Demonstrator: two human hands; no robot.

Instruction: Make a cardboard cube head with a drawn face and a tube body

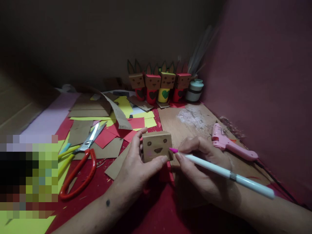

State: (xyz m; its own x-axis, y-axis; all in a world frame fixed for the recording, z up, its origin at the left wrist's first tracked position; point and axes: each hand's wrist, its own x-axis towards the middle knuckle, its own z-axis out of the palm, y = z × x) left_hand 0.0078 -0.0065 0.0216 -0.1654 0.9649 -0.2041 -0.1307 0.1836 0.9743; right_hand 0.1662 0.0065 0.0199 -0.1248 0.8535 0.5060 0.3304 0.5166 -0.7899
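Observation:
Between the thumb and fingers of my left hand (137, 164) is a small cardboard box (156, 143) with two drawn eyes and an open mouth. A faint pink patch shows on its left cheek. My right hand (202, 162) pinches a pale blue marker (219, 167) with a bright pink tip. That tip is at the right edge of the drawn face; whether it touches the cardboard I cannot tell. Left of my left hand lie red-handled scissors (83, 165), blades partly open and pointing away.
Several box-headed figures with ears (152, 83) stand at the back, beside a pale blue jar (195, 89). A pink glue gun (231, 146) lies on the wooden board (170, 115) at right. Cardboard sheets (90, 105) and red paper pieces (106, 136) cover the left. A blurred patch hides the lower left.

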